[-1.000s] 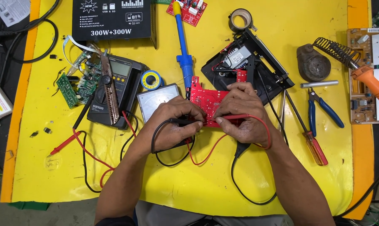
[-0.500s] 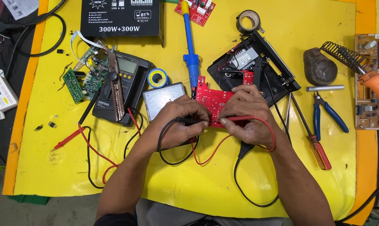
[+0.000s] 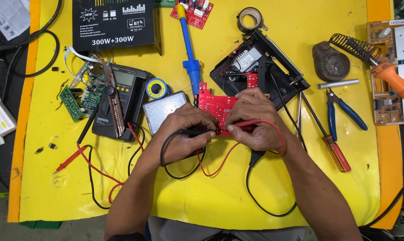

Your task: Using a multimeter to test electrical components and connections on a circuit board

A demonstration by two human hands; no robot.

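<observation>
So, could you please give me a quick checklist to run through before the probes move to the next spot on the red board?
1. Left hand holds black probe on red circuit board: ok.
2. Right hand holds red probe on the board: ok.
3. Exact tip contact points: cannot tell, fingers hide them.
4. Meter beside the board, face in view: ok; reading: cannot tell.
5. Leads loop loosely on the yellow mat, not snagged: ok.
6. Soldering iron lies away from both hands: ok.

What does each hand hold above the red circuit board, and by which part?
The left hand holds the black probe along its shaft; the right hand pinches the red probe near its tip end, over the red circuit board.
</observation>
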